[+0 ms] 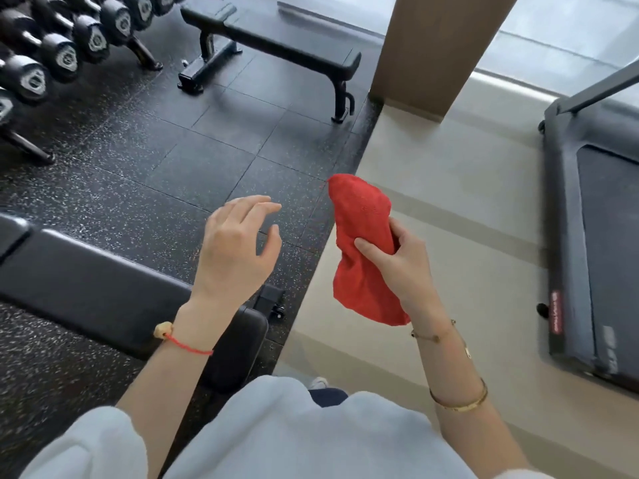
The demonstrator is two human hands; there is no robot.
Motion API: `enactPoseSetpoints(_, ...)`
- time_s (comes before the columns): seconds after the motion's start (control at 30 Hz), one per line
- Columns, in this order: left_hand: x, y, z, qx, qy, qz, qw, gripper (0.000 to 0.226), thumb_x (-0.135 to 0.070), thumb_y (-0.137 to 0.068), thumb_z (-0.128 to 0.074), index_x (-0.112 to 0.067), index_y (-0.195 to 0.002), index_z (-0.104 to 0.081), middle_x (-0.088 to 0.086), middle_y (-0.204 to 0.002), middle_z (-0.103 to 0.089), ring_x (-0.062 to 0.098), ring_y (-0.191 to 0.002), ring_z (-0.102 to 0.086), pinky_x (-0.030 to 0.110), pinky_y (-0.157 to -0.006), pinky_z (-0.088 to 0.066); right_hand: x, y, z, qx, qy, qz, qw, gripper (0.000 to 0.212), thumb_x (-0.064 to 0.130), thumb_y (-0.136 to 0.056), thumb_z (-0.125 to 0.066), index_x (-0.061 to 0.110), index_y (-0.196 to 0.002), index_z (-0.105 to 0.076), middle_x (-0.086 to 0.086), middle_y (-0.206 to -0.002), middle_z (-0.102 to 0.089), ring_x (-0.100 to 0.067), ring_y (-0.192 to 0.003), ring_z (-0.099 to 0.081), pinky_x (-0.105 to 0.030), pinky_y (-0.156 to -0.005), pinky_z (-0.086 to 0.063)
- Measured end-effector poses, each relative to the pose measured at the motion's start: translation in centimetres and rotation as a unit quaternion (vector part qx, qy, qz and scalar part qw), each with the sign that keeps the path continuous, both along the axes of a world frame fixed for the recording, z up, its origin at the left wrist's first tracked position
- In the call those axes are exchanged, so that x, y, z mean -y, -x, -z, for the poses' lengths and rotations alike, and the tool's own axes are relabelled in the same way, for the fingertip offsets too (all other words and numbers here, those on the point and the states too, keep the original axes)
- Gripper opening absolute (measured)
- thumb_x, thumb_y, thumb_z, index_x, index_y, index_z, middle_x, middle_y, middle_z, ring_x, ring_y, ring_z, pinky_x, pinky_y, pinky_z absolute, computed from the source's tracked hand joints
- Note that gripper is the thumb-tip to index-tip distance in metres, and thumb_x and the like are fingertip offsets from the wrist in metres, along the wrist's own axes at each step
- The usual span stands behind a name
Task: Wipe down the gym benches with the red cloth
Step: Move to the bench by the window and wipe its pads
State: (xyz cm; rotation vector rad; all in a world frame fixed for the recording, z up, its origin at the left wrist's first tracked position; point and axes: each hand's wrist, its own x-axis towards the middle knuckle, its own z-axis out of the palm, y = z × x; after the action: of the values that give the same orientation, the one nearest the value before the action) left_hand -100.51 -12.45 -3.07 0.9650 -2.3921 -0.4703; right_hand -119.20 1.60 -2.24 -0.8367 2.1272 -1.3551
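My right hand grips the bunched red cloth around its middle, holding it in the air over the edge where the black rubber floor meets the beige floor. My left hand hovers to the left of the cloth with relaxed, slightly curved fingers and holds nothing. A black padded bench runs from the left edge to just below my left wrist. A second black flat bench stands farther away at the top centre.
A rack of black dumbbells fills the upper left. A brown pillar rises behind the far bench. A treadmill stands on the beige floor at the right. Speckled black rubber tiles lie between the two benches.
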Motion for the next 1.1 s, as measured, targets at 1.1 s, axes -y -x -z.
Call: enactPoseSetpoints(1.1,41.1,34.8,-3.8,-0.012,0.055,-0.015,0.998,0.030,-0.018,-0.091,-0.057,-0.016,-0.120,-0.064,-0.001,-0.127,-0.062,0.021,-0.121,-0.055,0.040,-0.108,-0.038,42.8,34.2,-1.4,0.014,0.058,-0.022,0.998,0.027,0.020,-0.079,-0.077,0.011,-0.103,-0.067,-0.006,-0.095,-0.072,-0.025,-0.091,-0.068,-0.048,-0.083,-0.054)
